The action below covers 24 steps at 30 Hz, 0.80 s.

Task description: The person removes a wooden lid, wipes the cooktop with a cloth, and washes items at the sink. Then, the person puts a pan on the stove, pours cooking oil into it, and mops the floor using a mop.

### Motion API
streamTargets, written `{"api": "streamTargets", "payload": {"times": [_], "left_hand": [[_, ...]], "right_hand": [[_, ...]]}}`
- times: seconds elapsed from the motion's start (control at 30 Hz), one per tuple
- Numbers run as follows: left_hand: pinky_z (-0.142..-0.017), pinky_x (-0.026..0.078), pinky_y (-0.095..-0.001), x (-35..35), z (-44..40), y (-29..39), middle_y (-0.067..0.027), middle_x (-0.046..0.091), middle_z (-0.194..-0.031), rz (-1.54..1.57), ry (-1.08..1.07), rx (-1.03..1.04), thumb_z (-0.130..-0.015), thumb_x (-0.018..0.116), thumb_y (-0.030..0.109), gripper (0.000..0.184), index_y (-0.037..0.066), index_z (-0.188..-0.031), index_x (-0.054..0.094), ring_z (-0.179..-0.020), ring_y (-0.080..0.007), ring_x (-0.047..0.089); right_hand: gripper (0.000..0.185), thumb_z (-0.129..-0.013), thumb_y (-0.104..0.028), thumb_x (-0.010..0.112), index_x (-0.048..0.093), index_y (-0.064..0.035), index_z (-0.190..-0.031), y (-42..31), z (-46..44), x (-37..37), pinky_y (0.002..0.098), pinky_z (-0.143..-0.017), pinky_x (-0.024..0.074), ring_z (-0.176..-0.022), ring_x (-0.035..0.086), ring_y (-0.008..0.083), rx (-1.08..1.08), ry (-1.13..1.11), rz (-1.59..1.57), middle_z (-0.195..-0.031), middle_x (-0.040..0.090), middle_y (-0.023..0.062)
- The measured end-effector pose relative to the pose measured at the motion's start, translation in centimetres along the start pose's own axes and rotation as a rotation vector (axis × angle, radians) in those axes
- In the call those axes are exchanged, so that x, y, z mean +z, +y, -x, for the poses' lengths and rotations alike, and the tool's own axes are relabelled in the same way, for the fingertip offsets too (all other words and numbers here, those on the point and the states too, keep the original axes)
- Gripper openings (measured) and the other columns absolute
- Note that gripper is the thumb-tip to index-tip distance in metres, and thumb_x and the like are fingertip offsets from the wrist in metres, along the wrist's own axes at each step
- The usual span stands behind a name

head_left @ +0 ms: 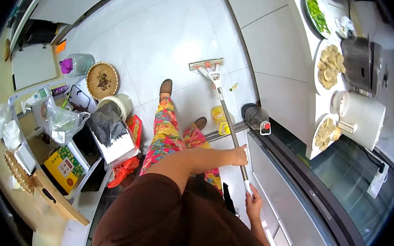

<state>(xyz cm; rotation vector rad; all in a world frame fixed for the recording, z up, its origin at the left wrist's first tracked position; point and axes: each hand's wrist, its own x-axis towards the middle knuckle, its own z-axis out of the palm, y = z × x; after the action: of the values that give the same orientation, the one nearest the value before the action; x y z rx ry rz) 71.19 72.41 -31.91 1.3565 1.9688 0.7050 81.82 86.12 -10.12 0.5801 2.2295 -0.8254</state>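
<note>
A mop (227,111) with a long grey pole slants across the floor, its flat wide head (205,64) resting on the tiles ahead of me. My left hand (239,156) reaches across my body and is closed around the middle of the pole. Lower down, my right hand (254,203) is wrapped about the white grip (248,187) at the pole's upper end. A small green-yellow scrap (233,87) lies on the tiles right of the mop head.
Near the cabinets stand a yellow oil bottle (221,120) and a clear jug (255,116). To the left are a woven basket (102,80), a purple-capped bottle (78,65), a bucket (124,103) and a loaded rack (83,179). Plates of food (329,68) line the right counter.
</note>
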Motion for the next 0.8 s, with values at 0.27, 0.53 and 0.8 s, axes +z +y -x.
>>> {"api": "streamTargets", "payload": {"times": [0.27,0.53,0.8], "left_hand": [[-0.093,0.035,-0.0578,0.4,3.6,-14.1,0.0009,0.067,-0.079,-0.199,0.368,-0.416,-0.078,0.059,0.023,0.011,0.020,-0.076,0.070,-0.086,-0.0218,0.063],[-0.106,0.027,-0.0562,-14.6,12.4,-25.1,-0.0129,0.025,-0.150,0.004,0.605,-0.931,-0.084,0.054,0.014,0.055,0.013,-0.137,0.040,-0.140,-0.0292,0.021],[-0.096,0.037,-0.0524,-6.5,5.9,-18.6,-0.0093,0.055,-0.122,-0.244,0.590,-0.514,-0.083,0.055,0.025,0.031,0.022,-0.113,0.062,-0.126,-0.0312,0.042]], "right_hand": [[0.039,-0.089,-0.010,0.057,0.054,-0.0014,-0.127,-4.9,-12.9,9.1,0.0286,-0.082,0.0455,-0.096,0.058,0.0193,-0.150,-0.003,-0.141,-0.118,0.060,0.0148],[0.038,-0.086,-0.015,0.061,0.060,-0.0118,-0.124,-21.8,-34.5,16.6,0.0241,-0.047,0.0405,-0.052,0.051,0.0080,-0.438,0.177,-0.126,-0.070,0.062,0.0051],[0.043,-0.087,-0.014,0.057,0.053,-0.0063,-0.129,-12.5,-23.2,10.4,0.0308,-0.074,0.0475,-0.081,0.061,0.0187,-0.167,0.019,-0.131,-0.109,0.065,0.0163]]}}
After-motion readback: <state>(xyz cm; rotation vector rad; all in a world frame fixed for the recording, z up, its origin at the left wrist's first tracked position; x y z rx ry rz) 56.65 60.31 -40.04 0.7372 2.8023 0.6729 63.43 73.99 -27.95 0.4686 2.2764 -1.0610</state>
